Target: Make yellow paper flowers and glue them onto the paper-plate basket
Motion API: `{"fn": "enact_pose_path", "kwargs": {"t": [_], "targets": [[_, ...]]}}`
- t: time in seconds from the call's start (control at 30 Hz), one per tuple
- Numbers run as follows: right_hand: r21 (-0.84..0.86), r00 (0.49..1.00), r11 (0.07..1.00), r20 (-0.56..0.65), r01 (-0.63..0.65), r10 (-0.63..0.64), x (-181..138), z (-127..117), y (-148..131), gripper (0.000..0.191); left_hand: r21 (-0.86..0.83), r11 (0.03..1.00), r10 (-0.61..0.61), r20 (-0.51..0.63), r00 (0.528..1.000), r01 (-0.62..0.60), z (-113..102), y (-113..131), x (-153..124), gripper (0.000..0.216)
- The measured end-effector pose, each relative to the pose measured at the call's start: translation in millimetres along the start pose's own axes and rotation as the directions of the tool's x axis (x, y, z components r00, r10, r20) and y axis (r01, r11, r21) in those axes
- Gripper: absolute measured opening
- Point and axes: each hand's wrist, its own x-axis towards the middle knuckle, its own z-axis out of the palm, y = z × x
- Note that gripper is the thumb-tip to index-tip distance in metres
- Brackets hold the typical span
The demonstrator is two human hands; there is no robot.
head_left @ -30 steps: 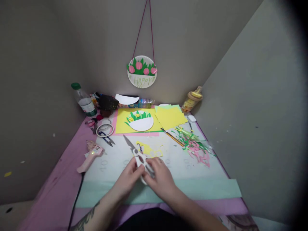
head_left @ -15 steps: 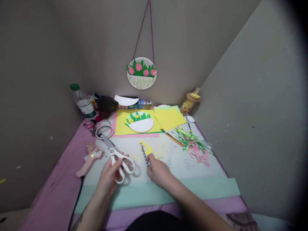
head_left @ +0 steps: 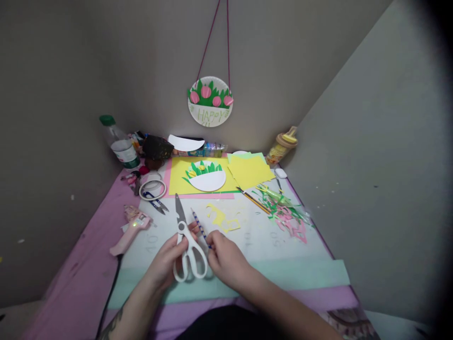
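Observation:
White-handled scissors rest in my left hand, their blades pointing away from me and close together. The fingers are closed around the handle side near the pivot. My right hand pinches a blue patterned pencil, its tip angled up and left beside the scissors. Just beyond that hand a cut yellow paper scrap lies on the white mat. Farther back, a half paper plate with green leaves and yellow flowers lies on a yellow sheet.
At left are a pink glue gun with a cord, small thread snips, tape rolls and a bottle. Right are paper scraps, a brush and a cup. A decorated plate hangs on the wall.
The scissors have swung more upright and moved slightly right in my left hand. My right hand has drawn the pencil left and toward me, away from the yellow scrap.

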Motion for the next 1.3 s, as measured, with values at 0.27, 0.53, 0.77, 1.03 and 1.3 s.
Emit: {"fn": "enact_pose_path", "kwargs": {"t": [0.27,0.53,0.77,1.03,1.3], "targets": [[-0.024,0.972,0.972,-0.013,0.234,-0.235,19,14,-15,0.027,-0.249,0.918,0.286,-0.126,0.950,-0.309,-25,29,-3,0.025],[-0.285,0.929,0.898,0.259,0.335,-0.265,71,40,-27,0.060,-0.133,0.982,0.129,-0.058,0.990,-0.135,-24,23,-8,0.020],[-0.458,0.957,0.841,-0.095,-0.286,0.274,59,-27,69,0.057,-0.196,0.978,0.068,-0.019,0.998,-0.070,-17,14,-8,0.019],[-0.361,0.961,0.891,-0.132,-0.276,0.244,18,-71,95,0.054,-0.152,0.988,0.009,-0.002,1.000,-0.009,-3,11,-12,0.022],[-0.299,0.992,0.954,-0.111,0.019,-0.055,15,-50,52,0.032,-0.129,0.991,0.000,-0.122,0.993,-0.016,-11,13,-5,0.022]]}}
